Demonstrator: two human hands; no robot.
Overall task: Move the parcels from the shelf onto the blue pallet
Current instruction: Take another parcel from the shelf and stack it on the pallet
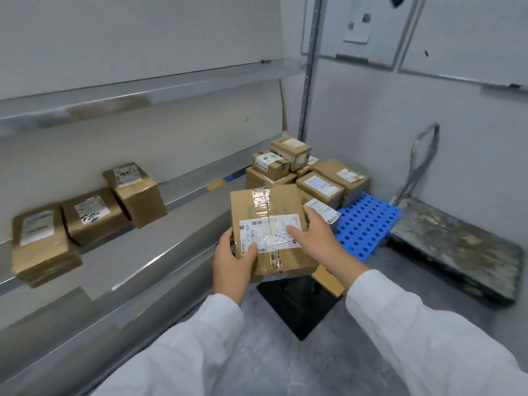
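Note:
A taped cardboard parcel (265, 207) with a white label is held in the air in front of me, between the shelf and the pallet. My left hand (233, 262) grips its near left edge and my right hand (317, 238) grips its right side. The blue pallet (365, 221) with round holes lies on the floor at the right, behind the held parcel. Several parcels (320, 188) are stacked on its far part. On the metal shelf (137, 252) at the left stand three more parcels (91, 217).
A worn flat trolley (457, 244) with a grey handle stands right of the pallet. A black square base (300, 304) lies on the floor under the held parcel. An upper shelf (143, 90) runs above. A grey wall closes the corner behind.

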